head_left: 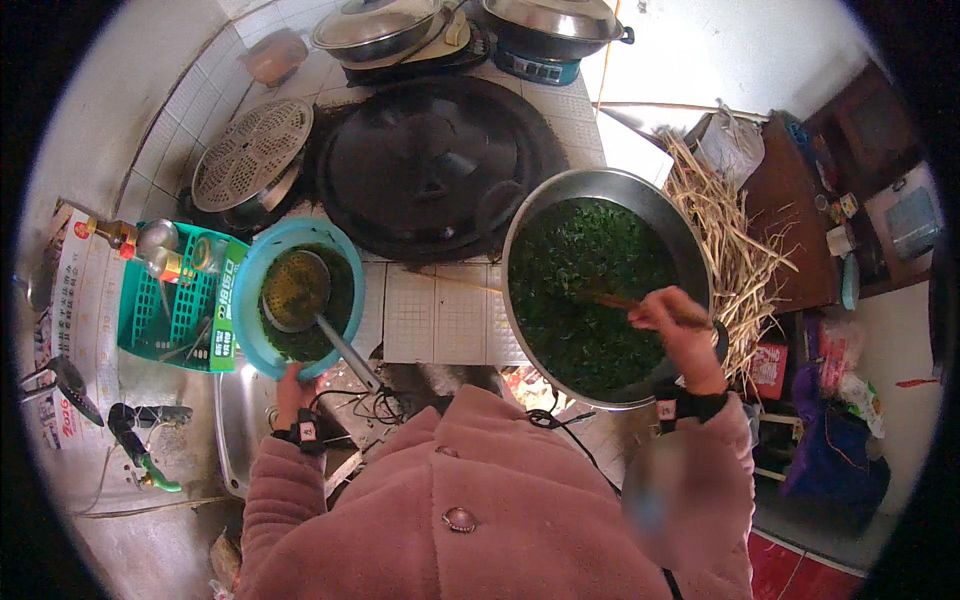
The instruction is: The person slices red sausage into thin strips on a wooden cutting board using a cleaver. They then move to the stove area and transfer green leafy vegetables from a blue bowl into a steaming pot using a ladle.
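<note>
To the right, a wide metal wok [690,215] is filled with chopped dark green leaves [590,300] in liquid. My right hand [680,325] is closed around a wooden stick-like handle [625,300], whose far end reaches into the leaves; its tip is hidden there. On the left, my left hand [292,388] grips the near rim of a light blue plastic basin [350,250]. Inside that basin are more wet greens and a metal skimmer [297,290]. The skimmer's long handle [348,355] leans over the near rim, toward my coat.
A large black lid [430,165] covers the stove's middle. Behind stand lidded pans [375,30]. A perforated steamer plate [252,155] and a green basket [165,320] with bottles are at left, above a sink [235,430]. Dry straw [735,250] lies right of the wok.
</note>
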Available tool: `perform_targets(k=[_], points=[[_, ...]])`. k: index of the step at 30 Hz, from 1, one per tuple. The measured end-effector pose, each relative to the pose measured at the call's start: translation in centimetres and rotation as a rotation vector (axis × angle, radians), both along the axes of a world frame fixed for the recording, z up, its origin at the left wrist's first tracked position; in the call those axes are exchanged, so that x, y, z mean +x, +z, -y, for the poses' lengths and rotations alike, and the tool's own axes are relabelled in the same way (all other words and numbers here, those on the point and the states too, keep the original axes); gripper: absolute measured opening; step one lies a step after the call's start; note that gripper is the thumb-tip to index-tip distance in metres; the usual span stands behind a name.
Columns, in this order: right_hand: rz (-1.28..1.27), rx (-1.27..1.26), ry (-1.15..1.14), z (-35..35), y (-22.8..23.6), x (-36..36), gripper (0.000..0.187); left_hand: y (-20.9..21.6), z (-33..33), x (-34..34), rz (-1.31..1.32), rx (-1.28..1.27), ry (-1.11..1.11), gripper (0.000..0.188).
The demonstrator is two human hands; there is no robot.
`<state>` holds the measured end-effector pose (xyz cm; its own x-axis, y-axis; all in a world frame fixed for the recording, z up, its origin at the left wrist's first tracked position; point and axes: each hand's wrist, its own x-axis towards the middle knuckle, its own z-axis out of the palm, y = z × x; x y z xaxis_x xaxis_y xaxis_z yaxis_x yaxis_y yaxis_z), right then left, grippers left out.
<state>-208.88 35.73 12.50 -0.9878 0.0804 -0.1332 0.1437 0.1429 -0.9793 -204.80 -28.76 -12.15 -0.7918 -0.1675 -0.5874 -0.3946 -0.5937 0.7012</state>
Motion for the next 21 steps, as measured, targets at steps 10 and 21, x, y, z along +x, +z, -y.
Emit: perform_targets(k=[10,21], points=[[-0.063,0.495,-0.366,-4.8,1.5,10.4,0.015,1.7,-2.7,1.2,-0.026,0.199,-0.063,0.042],[0.475,0.439,-0.490,-4.9,-5.0,15.1,0.021,4.9,-5.1,0.6,-0.038,0.313,-0.073,0.038]])
